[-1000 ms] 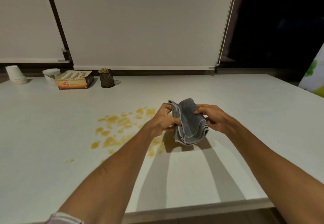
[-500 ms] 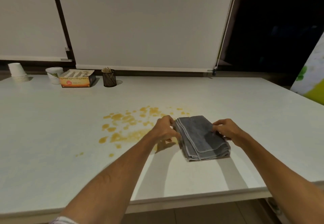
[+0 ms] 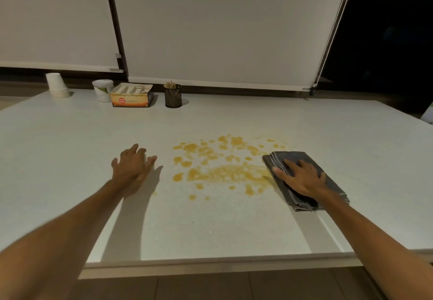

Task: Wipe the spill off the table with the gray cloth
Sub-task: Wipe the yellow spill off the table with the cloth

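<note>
At the right edge of the orange-yellow puddled spill (image 3: pixel 220 166), the right hand (image 3: pixel 302 179) presses flat, fingers spread, on the folded gray cloth (image 3: pixel 332 182); wiping is about to begin, calling for a leftward sweep

My left hand (image 3: pixel 132 166) is off the cloth (image 3: pixel 304 180) now, spread flat on the table (image 3: pixel 70 159) left of the spill (image 3: pixel 225 166). My right hand (image 3: pixel 302 177) presses the cloth flat, no longer pinching it.
</note>
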Demonstrator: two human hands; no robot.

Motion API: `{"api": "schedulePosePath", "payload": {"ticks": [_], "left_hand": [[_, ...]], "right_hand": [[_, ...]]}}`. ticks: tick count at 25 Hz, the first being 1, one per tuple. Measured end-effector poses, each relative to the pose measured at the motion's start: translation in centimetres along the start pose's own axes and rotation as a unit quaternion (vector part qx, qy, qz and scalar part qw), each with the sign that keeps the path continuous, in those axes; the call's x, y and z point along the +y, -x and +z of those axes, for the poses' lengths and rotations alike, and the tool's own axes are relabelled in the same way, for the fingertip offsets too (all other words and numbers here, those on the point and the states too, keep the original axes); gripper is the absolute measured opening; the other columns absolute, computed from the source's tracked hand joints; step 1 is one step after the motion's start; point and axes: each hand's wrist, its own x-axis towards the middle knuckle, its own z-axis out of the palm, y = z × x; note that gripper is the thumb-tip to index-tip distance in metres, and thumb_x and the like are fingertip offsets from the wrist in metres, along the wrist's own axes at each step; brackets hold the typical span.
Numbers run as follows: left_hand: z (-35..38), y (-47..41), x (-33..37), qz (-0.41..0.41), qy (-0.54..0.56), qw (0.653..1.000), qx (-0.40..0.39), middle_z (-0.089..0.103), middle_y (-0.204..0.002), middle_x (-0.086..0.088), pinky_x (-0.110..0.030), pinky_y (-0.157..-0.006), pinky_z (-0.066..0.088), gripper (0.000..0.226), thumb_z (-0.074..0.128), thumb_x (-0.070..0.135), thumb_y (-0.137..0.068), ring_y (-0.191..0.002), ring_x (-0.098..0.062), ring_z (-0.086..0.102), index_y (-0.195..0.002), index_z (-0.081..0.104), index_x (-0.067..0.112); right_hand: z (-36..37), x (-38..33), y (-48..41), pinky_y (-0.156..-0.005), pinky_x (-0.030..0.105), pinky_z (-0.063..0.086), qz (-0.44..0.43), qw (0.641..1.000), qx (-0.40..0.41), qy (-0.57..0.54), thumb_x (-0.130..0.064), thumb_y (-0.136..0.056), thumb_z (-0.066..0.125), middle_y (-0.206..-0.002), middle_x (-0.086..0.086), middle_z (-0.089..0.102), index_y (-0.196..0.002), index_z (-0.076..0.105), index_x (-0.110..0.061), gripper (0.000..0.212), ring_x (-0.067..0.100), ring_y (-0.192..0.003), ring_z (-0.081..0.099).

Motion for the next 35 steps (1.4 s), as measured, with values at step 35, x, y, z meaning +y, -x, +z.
{"api": "schedulePosePath", "payload": {"ticks": [35], "left_hand": [[3.9,-5.7,-4.8,-0.018,-0.104,0.991,-0.078,-0.006,-0.165,0.004,-0.069,-0.111,-0.007,0.093,-0.002,0.088,-0.072,-0.152,-0.028,-0.007,-0.153,0.001,0.043]], "right_hand": [[1.5,-8.5,-18.4,-0.102,0.080,-0.006,0.067,0.997,0.018,0.015,-0.068,-0.091,0.020,-0.165,0.003,-0.006,-0.153,0.007,-0.041,0.069,0.037,-0.149,-0.010]]}}
